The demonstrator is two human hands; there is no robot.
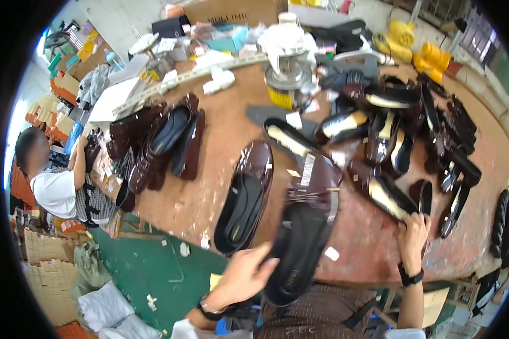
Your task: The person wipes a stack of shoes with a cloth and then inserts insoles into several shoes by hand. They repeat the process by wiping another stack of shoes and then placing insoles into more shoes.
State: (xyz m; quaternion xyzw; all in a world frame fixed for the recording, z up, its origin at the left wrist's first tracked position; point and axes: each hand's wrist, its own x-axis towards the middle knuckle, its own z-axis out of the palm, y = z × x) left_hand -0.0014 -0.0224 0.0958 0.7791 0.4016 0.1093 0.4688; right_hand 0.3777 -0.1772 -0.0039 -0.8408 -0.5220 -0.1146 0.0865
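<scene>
A dark burgundy patent shoe (312,186) with a black insole is in front of me, its heel end over the table's near edge and slightly blurred. My left hand (247,276) is closed on its heel side, thumb at the rim; the other fingers are partly hidden. My right hand (414,234) has its fingers closed at the heel of another burgundy shoe (373,183) with a pale, shiny inside, which lies on the table. Left of the first shoe lies a similar shoe (246,195) with a black insole, untouched.
More burgundy shoes (390,121) are heaped at the right, and a cluster of shoes (158,138) stands at the left of the wooden table (209,161). A metal can (288,85) stands at the back. A person (62,186) works at the far left.
</scene>
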